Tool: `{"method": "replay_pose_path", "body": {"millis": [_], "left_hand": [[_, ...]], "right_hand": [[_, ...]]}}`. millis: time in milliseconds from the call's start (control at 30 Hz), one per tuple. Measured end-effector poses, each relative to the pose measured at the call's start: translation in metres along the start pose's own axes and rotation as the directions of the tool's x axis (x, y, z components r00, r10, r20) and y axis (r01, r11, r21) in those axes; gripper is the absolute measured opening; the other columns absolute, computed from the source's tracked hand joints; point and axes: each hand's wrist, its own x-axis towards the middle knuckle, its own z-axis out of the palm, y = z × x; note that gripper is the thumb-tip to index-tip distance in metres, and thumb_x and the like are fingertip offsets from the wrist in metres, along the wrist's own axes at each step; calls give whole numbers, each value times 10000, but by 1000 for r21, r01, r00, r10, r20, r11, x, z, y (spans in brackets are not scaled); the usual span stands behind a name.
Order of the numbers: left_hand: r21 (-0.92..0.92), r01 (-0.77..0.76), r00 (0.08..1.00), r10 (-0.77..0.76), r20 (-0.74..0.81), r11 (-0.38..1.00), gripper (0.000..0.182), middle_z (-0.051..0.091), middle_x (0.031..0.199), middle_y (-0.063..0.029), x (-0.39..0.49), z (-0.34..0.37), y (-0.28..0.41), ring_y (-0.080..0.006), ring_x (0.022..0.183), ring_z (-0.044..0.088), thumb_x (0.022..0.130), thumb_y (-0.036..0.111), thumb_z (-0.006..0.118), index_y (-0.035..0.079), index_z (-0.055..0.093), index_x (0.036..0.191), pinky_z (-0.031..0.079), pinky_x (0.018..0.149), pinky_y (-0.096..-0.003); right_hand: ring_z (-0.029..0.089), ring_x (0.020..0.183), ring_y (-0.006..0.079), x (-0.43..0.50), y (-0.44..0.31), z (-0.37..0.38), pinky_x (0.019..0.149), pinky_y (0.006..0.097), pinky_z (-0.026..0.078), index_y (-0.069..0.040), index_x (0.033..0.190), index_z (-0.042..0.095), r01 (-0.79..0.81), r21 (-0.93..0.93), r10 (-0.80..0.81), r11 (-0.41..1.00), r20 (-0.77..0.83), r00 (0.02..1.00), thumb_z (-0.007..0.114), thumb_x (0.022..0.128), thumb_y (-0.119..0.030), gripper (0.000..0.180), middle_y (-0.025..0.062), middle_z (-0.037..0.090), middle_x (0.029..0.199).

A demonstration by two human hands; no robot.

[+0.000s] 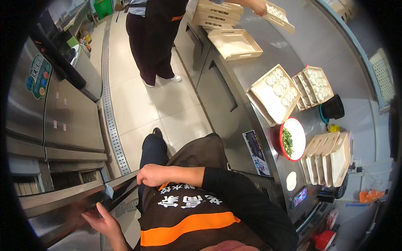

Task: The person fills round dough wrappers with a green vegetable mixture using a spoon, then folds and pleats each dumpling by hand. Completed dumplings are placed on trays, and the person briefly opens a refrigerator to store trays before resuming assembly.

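My right hand (152, 175) reaches across my brown apron (185, 204), its fingers curled at the end of a stainless steel door or panel (124, 183); whether they grip it cannot be told. Lower left, my left hand (105, 221) has its fingers apart and holds nothing, close to the steel surface. At right on the steel counter (251, 70), dumplings lie on a wooden tray (273, 94). Beside it are a red-rimmed bowl (293, 139) with chopped green filling, a flat piece of dough (291, 181) and a phone (299, 197).
A co-worker (154, 37) stands ahead, one hand on a wooden tray (279, 17) of dumplings. Stacked trays (216, 14) and upright trays (328, 160) stand on the counter. Steel cabinets (72, 116) line the left. A floor drain grate (108, 94) runs along the tiled aisle.
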Motion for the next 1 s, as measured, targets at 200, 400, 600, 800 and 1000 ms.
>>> {"method": "replay_pose_path", "body": {"millis": [200,400,600,800,1000], "left_hand": [[-1,23,999,-23,27,1000,640,592,1378,-239,0,0,1,-277,1172,623,1041,117,617,-63,324,1581,509,982,-375],[-73,38,999,-35,42,997,605,527,1482,-237,-1,-1,-3,-292,1301,564,1061,108,594,-61,325,1576,439,1096,-391],[-62,186,975,-176,134,981,568,497,1537,-224,-3,-8,-6,-288,1367,535,1066,94,586,-53,349,1561,417,1144,-385],[-77,83,994,-77,74,994,563,525,1504,-219,-4,-4,-4,-276,1323,561,1066,100,592,-48,358,1556,440,1114,-376],[-75,138,987,-131,94,988,565,526,1497,-228,-2,-6,-1,-278,1323,561,1066,117,598,-52,362,1550,441,1113,-380]], "right_hand": [[722,935,396,-1,3,2,852,466,568,-24,1022,787,7,-1,-7,1000,5,1000,563,787,-24,325,207,765,986],[732,929,373,-4,-3,-14,843,447,573,-29,996,794,41,17,-41,999,-27,999,575,804,-32,291,192,773,976],[742,912,270,-25,10,-115,840,391,584,-62,994,801,-201,-27,180,979,-337,924,579,849,-26,268,137,782,986],[737,858,229,-59,18,-193,808,353,572,-70,1073,798,-283,86,279,955,-582,764,589,907,-95,268,142,785,929],[743,840,262,-73,4,-302,812,369,574,-59,1050,801,-262,-70,95,963,-818,567,634,860,-63,252,165,769,898]]}}
